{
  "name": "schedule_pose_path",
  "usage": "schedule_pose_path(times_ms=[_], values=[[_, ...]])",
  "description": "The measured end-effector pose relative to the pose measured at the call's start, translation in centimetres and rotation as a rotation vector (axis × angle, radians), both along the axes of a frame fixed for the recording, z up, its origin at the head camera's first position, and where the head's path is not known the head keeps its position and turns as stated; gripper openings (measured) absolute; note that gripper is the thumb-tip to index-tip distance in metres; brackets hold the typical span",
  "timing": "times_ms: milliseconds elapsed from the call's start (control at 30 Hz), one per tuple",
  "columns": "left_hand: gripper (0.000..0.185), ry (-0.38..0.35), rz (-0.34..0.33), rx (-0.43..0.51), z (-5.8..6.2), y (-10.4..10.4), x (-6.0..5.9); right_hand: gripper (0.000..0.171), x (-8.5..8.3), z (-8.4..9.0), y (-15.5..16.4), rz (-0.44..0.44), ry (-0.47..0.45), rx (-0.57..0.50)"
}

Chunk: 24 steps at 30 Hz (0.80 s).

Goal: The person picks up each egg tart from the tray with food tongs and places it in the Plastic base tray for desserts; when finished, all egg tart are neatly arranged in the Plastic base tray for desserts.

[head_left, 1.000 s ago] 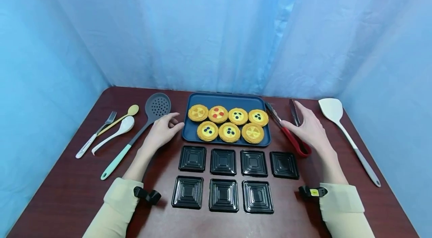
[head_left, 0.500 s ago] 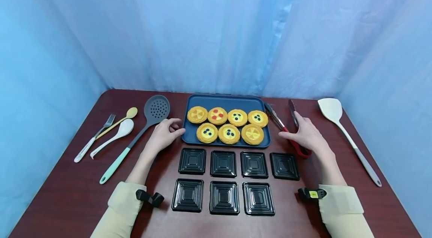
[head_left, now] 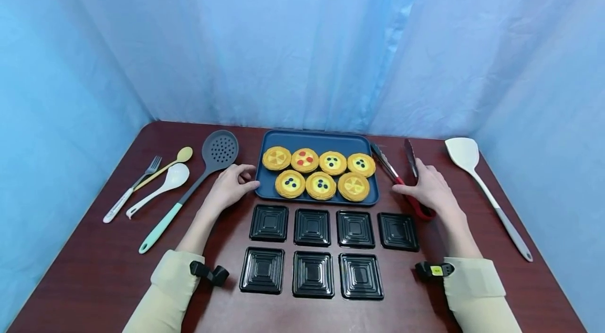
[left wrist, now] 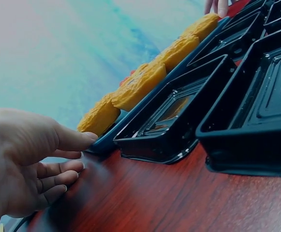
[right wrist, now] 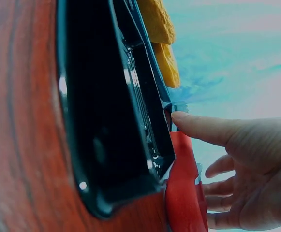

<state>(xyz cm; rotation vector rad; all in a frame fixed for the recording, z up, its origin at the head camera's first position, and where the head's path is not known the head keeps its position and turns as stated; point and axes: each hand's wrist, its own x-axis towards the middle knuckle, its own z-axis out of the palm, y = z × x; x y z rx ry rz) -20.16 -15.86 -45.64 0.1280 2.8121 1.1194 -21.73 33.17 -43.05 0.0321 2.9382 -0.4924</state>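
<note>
Tongs [head_left: 406, 186] | right hand [head_left: 427, 188] on them | thumb contact (wrist view only)

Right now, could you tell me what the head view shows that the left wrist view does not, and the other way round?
Only the head view shows the utensils: fork, yellow spoon, white spoon, slotted spoon, red-handled tongs under the right hand, and white spatula. It also shows all seven tarts and seven black trays.

Only the left wrist view shows, close up, the left hand's thumb tip touching the blue tray's corner.

Both show the left hand, the blue tray, tarts and black trays.
</note>
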Motion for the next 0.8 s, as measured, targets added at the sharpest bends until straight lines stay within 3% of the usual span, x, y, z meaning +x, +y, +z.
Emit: schedule_pose_path(times_ms=[400,800], values=[[0.05,0.002,-0.01,-0.019,-0.2,0.1,0.0,0.099,-0.2,-0.4,0.3,-0.004,0.016,0.007],[0.051,0.001,-0.011,-0.02,-0.1,0.1,0.0,0.091,-0.2,0.9,1.5,-0.089,-0.062,-0.212]])
